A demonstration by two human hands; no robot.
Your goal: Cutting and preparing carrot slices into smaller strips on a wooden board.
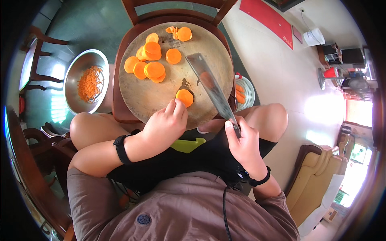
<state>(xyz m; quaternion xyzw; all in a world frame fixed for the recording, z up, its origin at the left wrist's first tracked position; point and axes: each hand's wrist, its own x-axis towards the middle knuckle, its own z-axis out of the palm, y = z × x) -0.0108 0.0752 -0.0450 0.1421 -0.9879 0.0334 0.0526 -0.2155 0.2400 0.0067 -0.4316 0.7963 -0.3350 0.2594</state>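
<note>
A round wooden chopping board (205, 45) rests on the seat of a wooden chair. The fingertips of my left hand (169, 120) touch the near left edge of a carrot slice (185, 98) lying flat by the board's near side. My right hand (245, 141) grips the handle of a cleaver (211, 87), its blade slanting up and left over the board's right part. Several carrot slices (154, 70) lie in overlapping groups on the left, with a single slice (173, 56) beside them. Thin carrot scraps (172, 31) sit by another slice (184, 34) at the far side.
On the left, a steel bowl (68, 81) holds shredded carrot (90, 84). A white plastic basket (251, 90) with carrots (239, 94) stands right of the chair (117, 102). A yellow-green object (187, 145) lies between my thighs. The chair's backrest (178, 13) rises beyond the board.
</note>
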